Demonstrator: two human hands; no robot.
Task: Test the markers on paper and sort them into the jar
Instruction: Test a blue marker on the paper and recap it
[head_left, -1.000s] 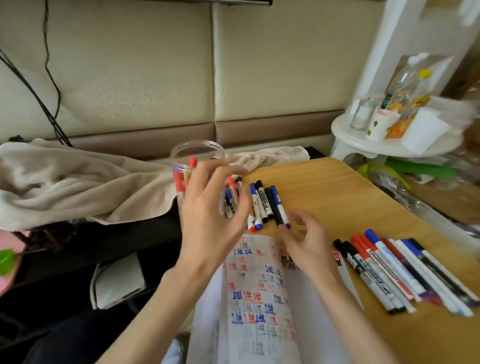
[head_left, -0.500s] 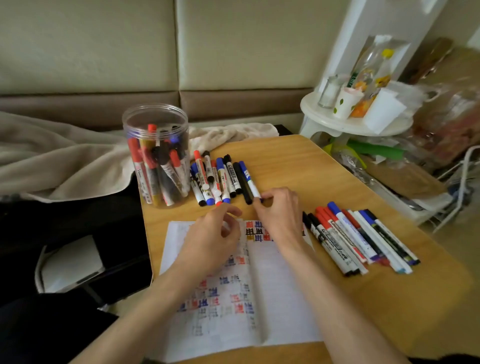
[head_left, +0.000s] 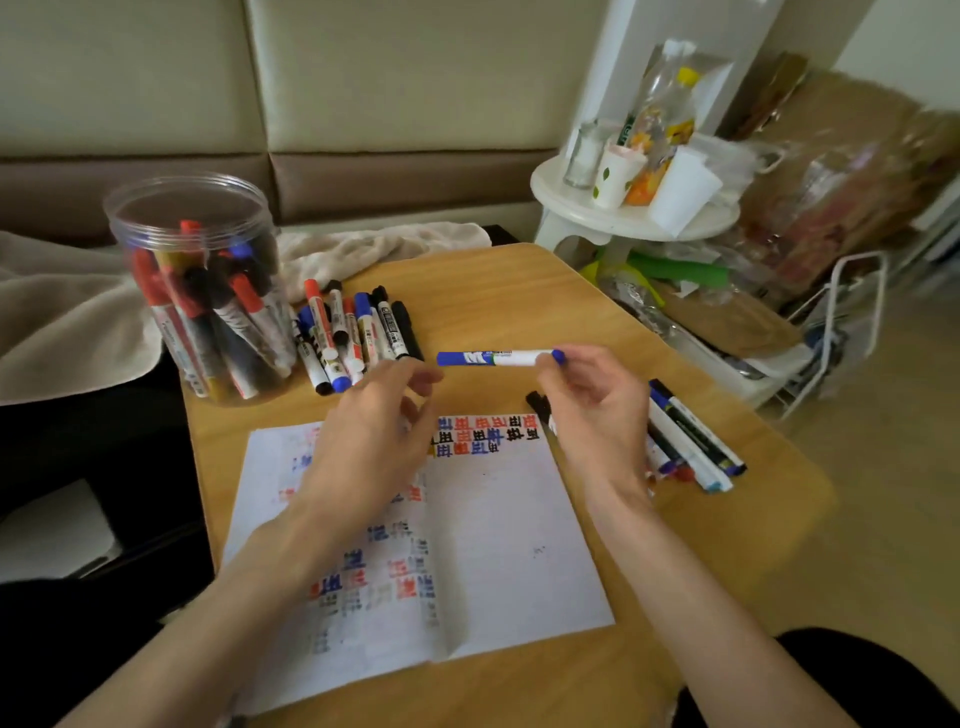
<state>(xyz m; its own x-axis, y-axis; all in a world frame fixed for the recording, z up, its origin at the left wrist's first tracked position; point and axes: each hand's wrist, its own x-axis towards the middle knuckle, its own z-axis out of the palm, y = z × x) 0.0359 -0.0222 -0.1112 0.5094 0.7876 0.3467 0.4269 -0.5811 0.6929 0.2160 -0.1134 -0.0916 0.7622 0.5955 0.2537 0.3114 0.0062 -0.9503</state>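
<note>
Blue marker (head_left: 493, 358) in fingers (head_left: 567, 366) of right hand (head_left: 597, 415), above paper (head_left: 493, 519)

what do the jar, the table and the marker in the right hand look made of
jar: probably clear plastic, glossy; the markers inside show through its wall, and the rim looks thin.
table: wood or wood-look laminate, smooth satin finish; even grain lines and a rounded corner.
blue marker, pinched by the right hand: likely plastic; smooth white barrel with a printed label and blue ends.
</note>
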